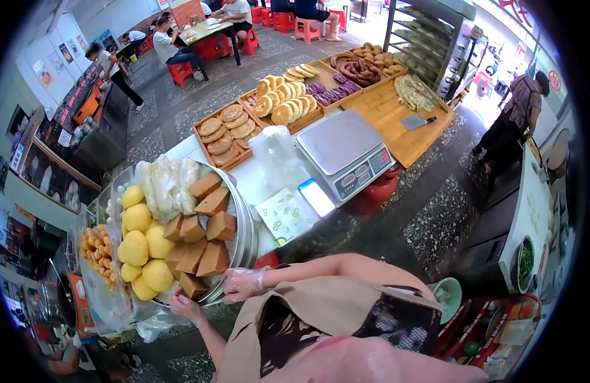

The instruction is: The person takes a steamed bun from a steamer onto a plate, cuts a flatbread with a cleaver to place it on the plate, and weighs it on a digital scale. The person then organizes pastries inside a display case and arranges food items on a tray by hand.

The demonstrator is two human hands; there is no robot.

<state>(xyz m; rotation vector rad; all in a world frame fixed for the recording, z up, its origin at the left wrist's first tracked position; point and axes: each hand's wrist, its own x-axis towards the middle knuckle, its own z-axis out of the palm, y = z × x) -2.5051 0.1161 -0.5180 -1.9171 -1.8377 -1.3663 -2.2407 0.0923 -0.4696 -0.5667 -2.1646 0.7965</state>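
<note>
A round metal steamer holds yellow buns, brown cake wedges and bagged pale rolls. My left hand, in a clear plastic glove, is at the near rim beside the lowest brown wedge; whether it grips anything is hard to make out. My right hand, also gloved, rests at the steamer's near right edge, its fingers closed and partly hidden by the glove's glare. Beyond it on the white table lie a patterned pad, a phone and a scale.
Trays of flat breads and a wooden board with a cleaver stand farther back. Fried dough is at the left. A person stands at the right counter; others sit at tables behind.
</note>
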